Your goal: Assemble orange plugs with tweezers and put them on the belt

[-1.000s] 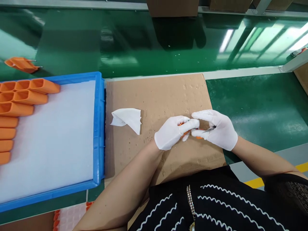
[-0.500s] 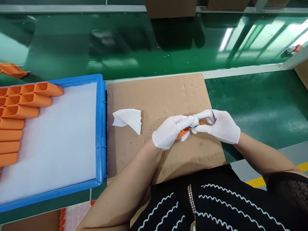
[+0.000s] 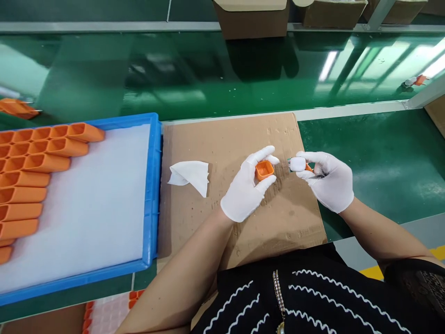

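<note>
My left hand [image 3: 245, 188], in a white glove, is closed around an orange hollow plastic housing [image 3: 264, 170] whose open end faces up. To its right, apart from the housing, my gloved right hand [image 3: 332, 181] pinches a small white block-shaped part [image 3: 297, 164]. A thin green edge shows on that part's left side, and a bit of orange shows behind it between my fingers. A thin, pointed metal tool [image 3: 318, 176] also sticks out from my right hand; its kind is mostly hidden. Both hands are above a cardboard sheet [image 3: 229, 139].
A folded white cloth [image 3: 191, 175] lies on the cardboard's left. Further left, a blue tray [image 3: 151, 185] lined with white holds several rows of orange housings [image 3: 52, 163]. Cardboard boxes [image 3: 255, 23] stand beyond the glossy green table [image 3: 194, 74]. More orange pieces [image 3: 17, 107] lie at the far left.
My hands, together before, have moved apart. The white part is now in my right hand, clear of the orange housing, whose opening has turned upward in my left hand.
</note>
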A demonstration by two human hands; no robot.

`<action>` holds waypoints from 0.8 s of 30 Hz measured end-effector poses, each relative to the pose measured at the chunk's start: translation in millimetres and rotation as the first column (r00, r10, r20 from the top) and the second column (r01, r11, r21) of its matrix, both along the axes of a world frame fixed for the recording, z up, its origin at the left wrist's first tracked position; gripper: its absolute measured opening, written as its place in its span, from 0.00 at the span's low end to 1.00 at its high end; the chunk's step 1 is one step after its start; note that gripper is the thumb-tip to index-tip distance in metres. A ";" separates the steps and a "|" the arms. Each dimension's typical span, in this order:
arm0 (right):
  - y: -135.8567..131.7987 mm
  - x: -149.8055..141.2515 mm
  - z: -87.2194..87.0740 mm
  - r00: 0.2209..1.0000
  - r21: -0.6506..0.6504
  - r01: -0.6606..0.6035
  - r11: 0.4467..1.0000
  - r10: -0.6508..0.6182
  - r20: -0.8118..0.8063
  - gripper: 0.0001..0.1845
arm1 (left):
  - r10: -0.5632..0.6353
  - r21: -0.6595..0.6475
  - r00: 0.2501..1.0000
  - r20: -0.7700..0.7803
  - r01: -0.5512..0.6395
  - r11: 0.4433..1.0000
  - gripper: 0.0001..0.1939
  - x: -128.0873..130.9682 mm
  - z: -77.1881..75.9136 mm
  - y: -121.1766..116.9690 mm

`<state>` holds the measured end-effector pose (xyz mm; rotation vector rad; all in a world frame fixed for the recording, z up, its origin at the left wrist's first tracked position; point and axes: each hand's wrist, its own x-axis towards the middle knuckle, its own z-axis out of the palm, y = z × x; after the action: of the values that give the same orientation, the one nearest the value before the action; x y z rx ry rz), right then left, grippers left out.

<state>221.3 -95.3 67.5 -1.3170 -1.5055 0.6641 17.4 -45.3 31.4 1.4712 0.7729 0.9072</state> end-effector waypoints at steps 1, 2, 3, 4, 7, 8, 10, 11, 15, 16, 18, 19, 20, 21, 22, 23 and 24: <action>-0.7 0.1 0.6 1.000 0.052 0.006 0.999 -0.008 0.023 0.17 | -0.003 0.031 1.000 0.021 0.003 1.000 0.29 0.7 -0.9 0.1; -1.3 0.4 1.1 0.999 0.104 0.020 0.994 -0.025 0.044 0.18 | -0.005 0.060 0.999 0.041 0.003 0.998 0.29 1.6 -1.5 0.4; -2.0 0.7 1.4 0.997 0.143 0.039 0.989 -0.049 0.065 0.19 | -0.002 0.085 0.998 0.063 -0.003 0.996 0.30 2.7 -1.8 0.7; -2.6 1.2 1.5 0.994 0.157 0.053 0.986 -0.068 0.087 0.19 | 0.004 0.107 0.996 0.090 -0.013 0.994 0.30 3.7 -1.8 0.9; -3.9 2.2 0.3 0.990 0.182 0.073 0.981 -0.094 0.106 0.21 | 0.050 0.116 0.985 0.165 -0.069 0.991 0.27 5.0 0.5 1.2; -4.2 2.3 -0.4 0.991 0.197 0.072 0.978 -0.093 0.096 0.22 | 0.058 0.088 0.983 0.176 -0.075 0.993 0.25 4.6 2.1 1.3; -4.3 1.7 -1.3 0.994 0.231 0.063 0.971 -0.082 0.071 0.25 | 0.017 -0.034 0.978 0.209 -0.010 0.999 0.21 2.9 6.5 2.0; -4.3 1.1 -1.5 0.995 0.241 0.062 0.968 -0.078 0.058 0.27 | -0.030 -0.116 0.969 0.246 0.060 0.991 0.21 1.9 9.0 2.6; -4.0 -1.7 0.0 0.996 0.252 0.076 0.965 -0.084 0.023 0.27 | -0.146 -0.338 0.898 0.416 0.302 0.892 0.23 -0.6 18.2 4.9; -4.1 -2.3 0.6 0.995 0.252 0.086 0.964 -0.094 0.018 0.25 | -0.135 -0.360 0.894 0.427 0.305 0.882 0.22 -0.6 19.7 5.1; -4.6 -3.0 1.4 0.994 0.251 0.098 0.963 -0.105 0.015 0.22 | -0.100 -0.388 0.902 0.419 0.277 0.879 0.19 -0.3 21.4 5.2; -5.0 -3.3 1.6 0.994 0.248 0.102 0.963 -0.109 0.016 0.21 | -0.088 -0.394 0.910 0.406 0.261 0.881 0.17 -0.3 21.5 5.1; -5.3 -3.5 1.7 0.994 0.247 0.104 0.963 -0.112 0.018 0.21 | -0.084 -0.397 0.917 0.389 0.249 0.884 0.16 -0.4 21.3 5.1; -5.7 -3.8 1.8 0.993 0.246 0.107 0.963 -0.117 0.023 0.20 | -0.087 -0.396 0.924 0.373 0.243 0.885 0.16 -0.8 20.9 5.2; -5.9 -4.1 1.9 0.992 0.244 0.113 0.963 -0.124 0.033 0.19 | -0.096 -0.397 0.928 0.360 0.246 0.884 0.17 -1.4 20.3 5.3; -6.1 -4.4 2.1 0.990 0.243 0.120 0.963 -0.135 0.045 0.18 | -0.108 -0.400 0.929 0.354 0.255 0.880 0.19 -2.3 19.8 5.5; -6.1 -4.8 2.5 0.988 0.244 0.129 0.961 -0.146 0.056 0.17 | -0.116 -0.409 0.929 0.352 0.264 0.874 0.20 -3.3 19.5 5.7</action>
<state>216.5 -101.4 70.0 -1.2568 -1.4858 0.3359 14.2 -39.6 50.9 0.9406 0.5364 0.7249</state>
